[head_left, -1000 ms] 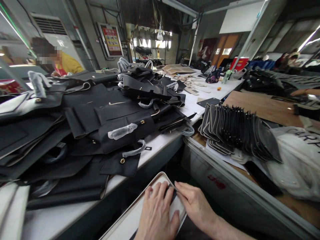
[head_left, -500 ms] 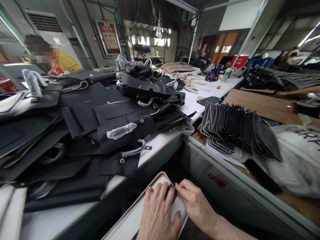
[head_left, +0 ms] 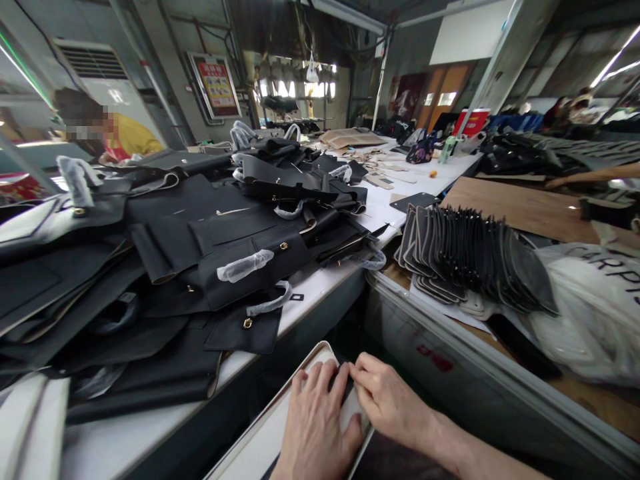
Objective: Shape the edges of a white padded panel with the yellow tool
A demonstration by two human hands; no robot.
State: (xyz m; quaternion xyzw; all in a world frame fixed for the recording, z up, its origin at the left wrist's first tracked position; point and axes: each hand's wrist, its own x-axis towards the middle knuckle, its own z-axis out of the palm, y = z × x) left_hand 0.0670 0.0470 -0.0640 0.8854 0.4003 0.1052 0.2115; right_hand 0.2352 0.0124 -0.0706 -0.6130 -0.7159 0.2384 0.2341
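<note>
A long white tray-like panel (head_left: 273, 435) with a thin raised rim and a rounded far corner lies at the bottom centre, in front of me. Spread over its inner face is my left hand (head_left: 320, 417), fingers stretched out and pressing down, the thumb apart. A small dark strip (head_left: 345, 392) shows on the panel beside the left index finger. My right hand (head_left: 387, 400) is closed in a pinch at the panel's right rim, its fingertips touching or nearly touching the left index fingertip. Exactly what lies between the pinching fingers is hidden.
Black leather bag pieces (head_left: 210, 233) with wrapped handles and gold clasps are heaped on the left white table (head_left: 173, 437). A row of dark rounded flaps (head_left: 480, 257) stands on the right bench beside a white plastic bag (head_left: 585, 313). A person in yellow (head_left: 135, 137) works at back left.
The right hand has shifted slightly up and left along the rim, and the left index finger has moved closer to it. The view has tilted a little.
</note>
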